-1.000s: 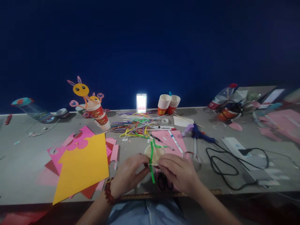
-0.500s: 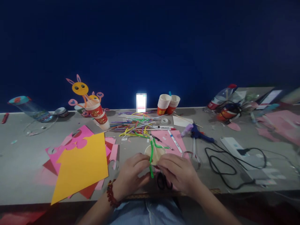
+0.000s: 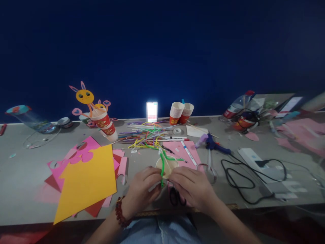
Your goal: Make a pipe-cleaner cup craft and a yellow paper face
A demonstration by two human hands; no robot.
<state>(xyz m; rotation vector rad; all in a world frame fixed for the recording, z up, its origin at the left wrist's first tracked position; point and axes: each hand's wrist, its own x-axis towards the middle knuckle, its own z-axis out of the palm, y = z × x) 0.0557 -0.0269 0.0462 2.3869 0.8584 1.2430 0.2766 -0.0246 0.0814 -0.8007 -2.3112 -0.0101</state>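
A paper cup point(image 3: 173, 166), its pale open mouth facing up, is between my two hands at the near side of the table. My left hand point(image 3: 141, 186) is closed at the cup's left rim, pinching a green pipe cleaner point(image 3: 162, 164) that bends over the rim. Around the cup's near right side, my right hand point(image 3: 193, 188) is closed, thumb and fingertips on the rim. A white stick-like strip point(image 3: 166, 161) leans inside the cup, and another green piece pokes out to the right. Black-handled scissors point(image 3: 174, 196) lie just below the cup.
Yellow sheets point(image 3: 88, 179) over pink and red paper lie left. Mixed pipe cleaners point(image 3: 144, 135) are heaped behind the cup. A cup figure point(image 3: 101, 118), stacked cups point(image 3: 176, 112), a blue glue gun point(image 3: 215, 145), a marker point(image 3: 188, 152) and a power strip point(image 3: 261, 169) with looping cable surround them.
The lower end of the green pipe cleaner has risen slightly beside my left fingers. Both hands keep their hold at the cup, and the view has shifted a little.
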